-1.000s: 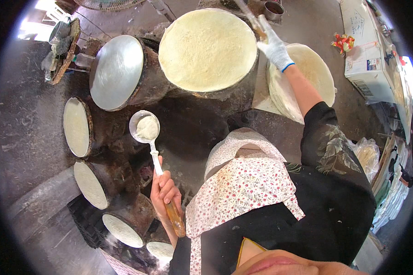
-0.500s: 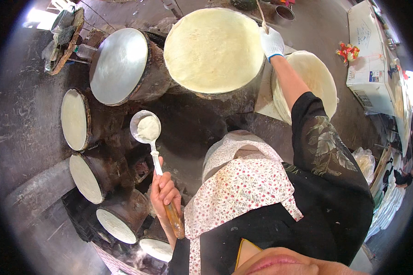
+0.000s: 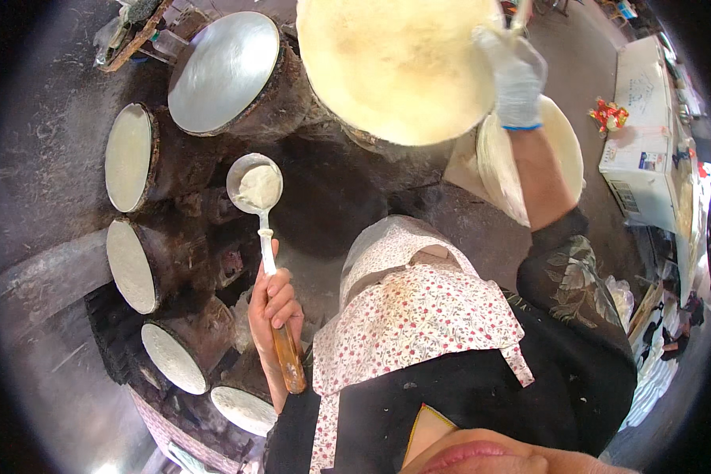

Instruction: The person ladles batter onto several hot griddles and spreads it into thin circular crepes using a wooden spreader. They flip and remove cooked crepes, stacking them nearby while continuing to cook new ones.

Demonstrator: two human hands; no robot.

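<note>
My left hand (image 3: 276, 304) is wrapped round the wooden handle of a ladle (image 3: 291, 359). Pale, thick batter (image 3: 259, 186) sits in its round bowl. My right hand (image 3: 517, 79), in a white glove with a blue cuff, is blurred at the right edge of a large round yellowish flatbread (image 3: 395, 71). From this glove a thin light stick (image 3: 521, 14) sticks up, its upper end out of view. The flatbread covers the far round griddle; whether my fingers also pinch its edge cannot be made out.
A bare shiny griddle (image 3: 225, 71) stands far left. Several drum stoves with pale rounds on top, such as this round (image 3: 132, 265), curve down the left side. Right of the far griddle lies a stack of flatbreads (image 3: 561, 150). A white box (image 3: 636, 134) stands at the right.
The far flatbread looks larger and nearer, and my gloved right hand has moved right and somewhat nearer with the stick. My left hand still holds the ladle. The whole view has shifted a little.
</note>
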